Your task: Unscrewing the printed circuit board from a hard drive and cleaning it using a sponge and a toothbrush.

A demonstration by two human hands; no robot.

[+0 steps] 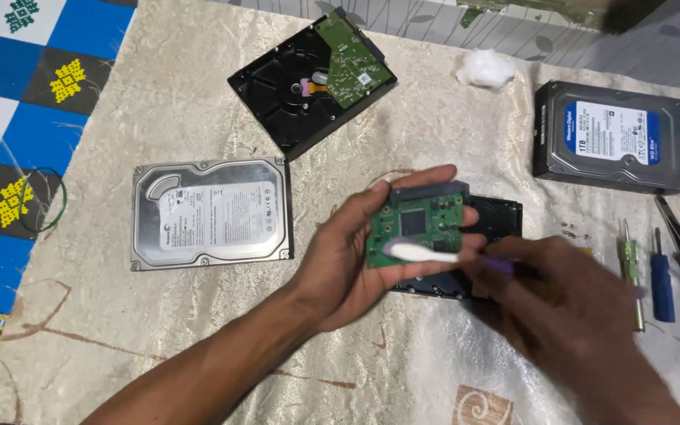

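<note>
We hold the green circuit board [419, 224] in our left hand [356, 252], grip closed on its edges, above a black hard drive [497, 220] on the counter [159, 330]. Our right hand [560, 291] pinches a white-headed brush [426, 252] against the board.

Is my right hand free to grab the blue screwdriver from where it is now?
Probably not yet: the right hand holds a white-headed brush. The blue screwdriver lies uncovered just beside it.
</note>
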